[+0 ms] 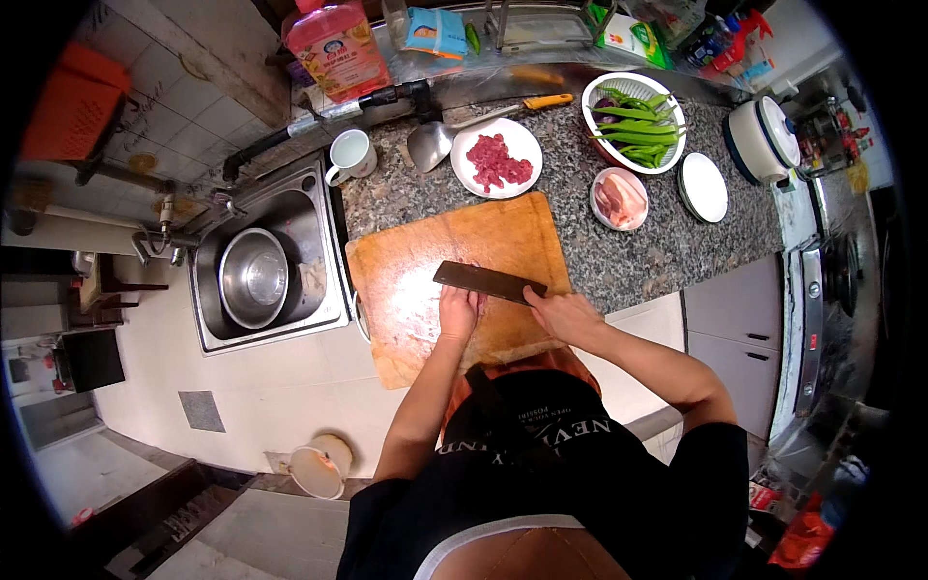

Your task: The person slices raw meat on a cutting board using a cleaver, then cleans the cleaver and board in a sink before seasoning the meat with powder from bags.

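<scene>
Home kitchen: my granite counter (667,246), steel sink (266,261), wooden cutting board (454,261), stove (841,280) on the right.

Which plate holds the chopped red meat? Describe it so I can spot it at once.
Start at the wooden cutting board on the granite counter. Just past its far edge sits a round white plate of diced red meat, beside a metal spatula. The smaller dish to its right holds pale pink slices instead.

The person wears a black short-sleeved top with pale lettering across the chest and a pale curved band along its near hem. An orange-brown garment shows at the neckline and again below the hem. Both forearms are bare, without watch or rings visible.
</scene>
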`<state>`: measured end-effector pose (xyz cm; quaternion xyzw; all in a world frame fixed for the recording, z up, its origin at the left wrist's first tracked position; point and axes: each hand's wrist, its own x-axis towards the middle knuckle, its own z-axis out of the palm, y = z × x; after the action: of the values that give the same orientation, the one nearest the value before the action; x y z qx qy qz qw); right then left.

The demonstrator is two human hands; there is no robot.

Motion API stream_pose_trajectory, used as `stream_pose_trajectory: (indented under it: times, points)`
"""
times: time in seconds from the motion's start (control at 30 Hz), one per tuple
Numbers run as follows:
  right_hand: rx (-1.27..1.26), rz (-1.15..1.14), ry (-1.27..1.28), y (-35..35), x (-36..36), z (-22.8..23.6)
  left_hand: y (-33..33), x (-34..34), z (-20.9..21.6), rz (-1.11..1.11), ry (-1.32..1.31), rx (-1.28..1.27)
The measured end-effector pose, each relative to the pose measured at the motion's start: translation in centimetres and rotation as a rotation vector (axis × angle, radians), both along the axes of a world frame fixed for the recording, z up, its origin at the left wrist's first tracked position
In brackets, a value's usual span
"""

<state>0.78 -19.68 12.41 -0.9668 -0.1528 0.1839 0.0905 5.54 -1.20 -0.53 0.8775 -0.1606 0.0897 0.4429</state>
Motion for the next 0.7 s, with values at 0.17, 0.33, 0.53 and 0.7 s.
stream_pose_trajectory:
  times: [0.17,0.33,0.53,0.7]
  points:
    - [-0.042,0.017,0.045,1.4,1.7,-2.3,0.2,-0.2,-0.3,-0.004,0.002,0.017]
    - [0.056,0.011,-0.017,4.6,4.8,-5.2,0.1,-0.1,0.2,-0.015,-0.008,0.047]
    - [0.023,-0.065,0.022,0.3,1.2,-0.7,0.1,-0.4,0.1,-0.002,-0.012,0.059]
    - [-0.008,-0.042,0.107,-0.5,0.0,-0.2,0.1,-0.2,0.6,-0.015,-0.026,0.041]
